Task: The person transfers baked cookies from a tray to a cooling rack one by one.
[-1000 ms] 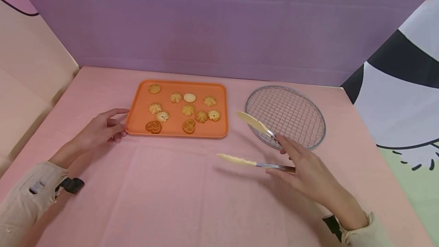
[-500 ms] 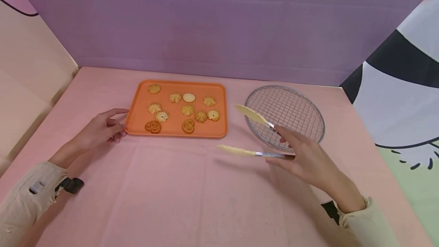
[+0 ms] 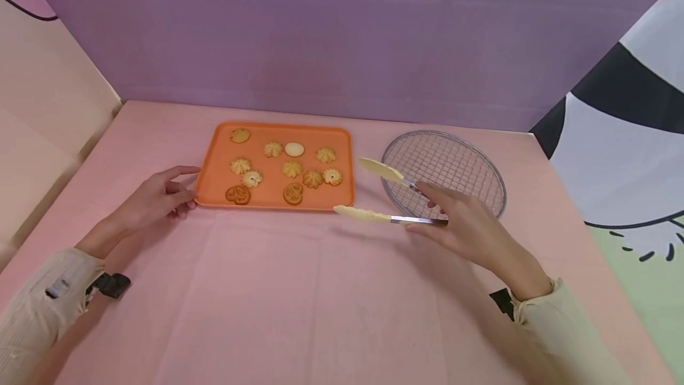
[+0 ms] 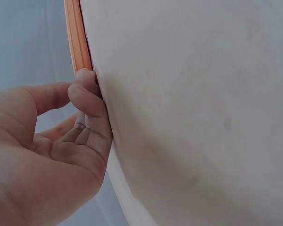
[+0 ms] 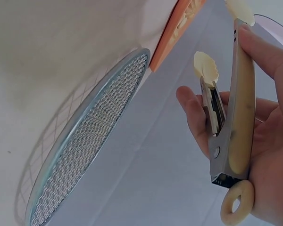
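Note:
My right hand [image 3: 475, 227] grips a pair of tongs [image 5: 243, 108] with steel arms and cream-coloured tips. Its two arms stand wide apart with nothing between them, held above the pink cloth, between an orange tray [image 3: 214, 162] and a round wire rack [image 3: 454, 165]. One tip overlaps the tray's front right corner in the head view. Several cookies lie spread on the tray, among them brown pretzel-shaped cookies [image 3: 293, 193] and a pale round one [image 3: 294, 149]. My left hand [image 3: 155, 201] holds the tray's front left corner, its fingertips [image 4: 87, 77] at the rim.
The rack lies flat to the right of the tray, partly hidden behind my right hand. Pink cloth [image 3: 256, 290] covers the table, and a purple backdrop [image 3: 331, 40] rises behind its far edge. A printed panel [image 3: 604, 153] stands on the right.
My right hand with the tongs has moved forward and slightly left, toward the tray's right end. The left hand, tray, cookies and rack have stayed in place.

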A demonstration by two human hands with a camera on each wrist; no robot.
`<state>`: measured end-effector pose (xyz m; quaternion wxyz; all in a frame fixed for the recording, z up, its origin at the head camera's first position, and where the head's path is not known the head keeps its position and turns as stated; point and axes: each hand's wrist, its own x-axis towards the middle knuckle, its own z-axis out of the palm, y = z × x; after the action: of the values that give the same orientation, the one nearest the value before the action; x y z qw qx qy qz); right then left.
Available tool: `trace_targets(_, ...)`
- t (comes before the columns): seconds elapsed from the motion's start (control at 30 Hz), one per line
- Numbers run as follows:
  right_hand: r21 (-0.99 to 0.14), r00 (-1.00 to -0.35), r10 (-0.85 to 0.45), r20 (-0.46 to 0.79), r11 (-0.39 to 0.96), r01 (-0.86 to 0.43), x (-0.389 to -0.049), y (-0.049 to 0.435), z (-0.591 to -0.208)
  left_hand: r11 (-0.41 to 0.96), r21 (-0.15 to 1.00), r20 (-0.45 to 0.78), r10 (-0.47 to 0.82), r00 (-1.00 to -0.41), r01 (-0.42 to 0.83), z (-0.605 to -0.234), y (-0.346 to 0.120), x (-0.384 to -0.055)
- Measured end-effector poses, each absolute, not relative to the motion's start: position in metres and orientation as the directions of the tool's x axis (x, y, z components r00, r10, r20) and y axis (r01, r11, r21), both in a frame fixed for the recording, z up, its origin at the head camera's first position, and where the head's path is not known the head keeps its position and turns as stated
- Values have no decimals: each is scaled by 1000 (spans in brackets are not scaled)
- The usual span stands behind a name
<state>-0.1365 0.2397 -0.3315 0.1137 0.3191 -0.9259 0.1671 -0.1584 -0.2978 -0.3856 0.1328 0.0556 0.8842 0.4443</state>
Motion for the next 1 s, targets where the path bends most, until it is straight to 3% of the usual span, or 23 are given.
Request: trace_targets(1.0,-205,-796,-592,126,770,-605,-183,207,-331,580,815,-175,224,-959,-13,-386,-298,-158)
